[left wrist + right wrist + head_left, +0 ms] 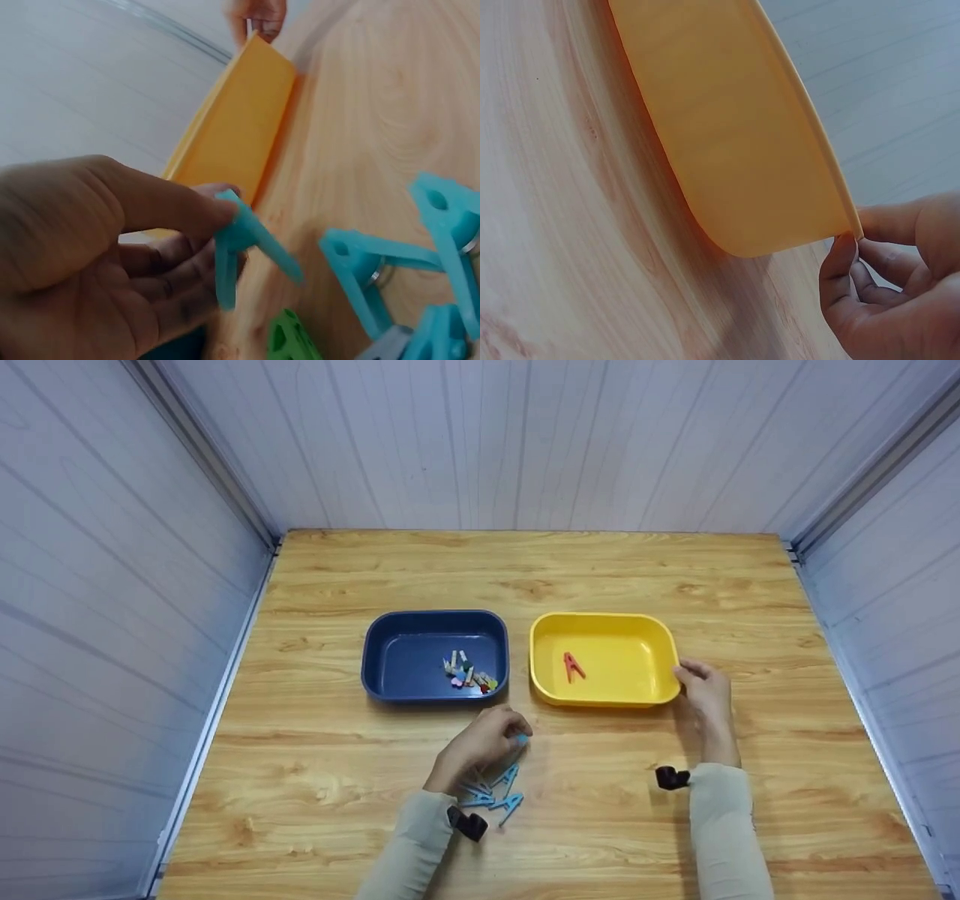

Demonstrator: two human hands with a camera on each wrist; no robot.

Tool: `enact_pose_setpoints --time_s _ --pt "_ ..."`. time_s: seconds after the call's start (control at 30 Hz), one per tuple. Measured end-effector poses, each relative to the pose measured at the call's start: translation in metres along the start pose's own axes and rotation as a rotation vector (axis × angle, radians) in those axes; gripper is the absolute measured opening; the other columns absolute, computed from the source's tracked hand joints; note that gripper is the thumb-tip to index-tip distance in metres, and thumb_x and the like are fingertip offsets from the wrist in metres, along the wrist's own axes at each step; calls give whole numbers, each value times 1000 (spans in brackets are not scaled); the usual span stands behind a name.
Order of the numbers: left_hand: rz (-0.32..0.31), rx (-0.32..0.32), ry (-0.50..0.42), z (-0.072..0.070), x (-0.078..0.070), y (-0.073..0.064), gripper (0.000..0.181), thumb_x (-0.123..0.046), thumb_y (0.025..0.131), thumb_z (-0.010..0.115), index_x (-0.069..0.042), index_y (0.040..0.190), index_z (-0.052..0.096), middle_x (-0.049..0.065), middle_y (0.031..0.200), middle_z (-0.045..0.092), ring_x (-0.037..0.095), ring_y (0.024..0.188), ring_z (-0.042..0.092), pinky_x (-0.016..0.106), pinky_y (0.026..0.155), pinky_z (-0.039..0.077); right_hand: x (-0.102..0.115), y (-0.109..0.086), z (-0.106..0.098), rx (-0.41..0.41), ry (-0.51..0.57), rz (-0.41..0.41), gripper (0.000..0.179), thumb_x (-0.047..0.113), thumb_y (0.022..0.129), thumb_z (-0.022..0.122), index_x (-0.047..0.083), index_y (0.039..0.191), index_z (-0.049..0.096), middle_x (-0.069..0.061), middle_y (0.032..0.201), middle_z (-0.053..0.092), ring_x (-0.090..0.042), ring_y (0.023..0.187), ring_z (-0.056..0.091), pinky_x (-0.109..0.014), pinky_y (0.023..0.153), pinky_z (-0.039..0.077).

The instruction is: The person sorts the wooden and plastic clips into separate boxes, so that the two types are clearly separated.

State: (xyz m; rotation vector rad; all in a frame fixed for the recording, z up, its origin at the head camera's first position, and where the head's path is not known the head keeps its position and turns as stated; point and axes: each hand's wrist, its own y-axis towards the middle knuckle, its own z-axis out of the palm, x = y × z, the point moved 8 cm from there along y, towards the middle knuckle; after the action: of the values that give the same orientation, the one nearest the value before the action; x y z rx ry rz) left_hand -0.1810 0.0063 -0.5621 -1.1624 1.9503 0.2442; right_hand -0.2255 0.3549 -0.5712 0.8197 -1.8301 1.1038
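Observation:
My left hand pinches a light blue clothespin between thumb and forefinger, in front of the gap between two bins. Under and beside that wrist, several more blue clothespins lie loose on the table, and the left wrist view also shows a green clothespin. My right hand pinches the right-hand rim of the yellow bin, thumb and fingers on either side of the edge. Inside the yellow bin lies one red clothespin.
A dark blue bin stands left of the yellow one, with small decorated clips heaped in its right front corner. The wooden table is bounded by pale panels at the back and both sides.

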Motion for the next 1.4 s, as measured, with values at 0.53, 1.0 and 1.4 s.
enact_pose_setpoints --time_s 0.53,1.0,1.4 --pt "-4 -100 -217 -23 -14 9 18 -11 92 62 -7 108 69 -1 102 60 12 91 55 27 82 48 -1 -1 0 3 11 31 45 17 93 60 0 134 52 12 89 58 -6 89 59 -16 76 50" --pt "38 -118 -232 -31 -29 25 17 -8 92 61 -7 107 68 5 104 63 13 90 57 25 80 49 -2 0 -2 1 4 31 45 16 93 61 0 135 51 14 87 58 -7 91 59 -16 79 50" --pt "50 -156 -263 -36 -35 41 17 -11 91 63 -6 107 68 5 97 66 11 84 57 22 75 48 0 -2 -2 4 17 6 45 15 93 61 -3 133 52 10 87 59 -9 88 60 -20 79 51"
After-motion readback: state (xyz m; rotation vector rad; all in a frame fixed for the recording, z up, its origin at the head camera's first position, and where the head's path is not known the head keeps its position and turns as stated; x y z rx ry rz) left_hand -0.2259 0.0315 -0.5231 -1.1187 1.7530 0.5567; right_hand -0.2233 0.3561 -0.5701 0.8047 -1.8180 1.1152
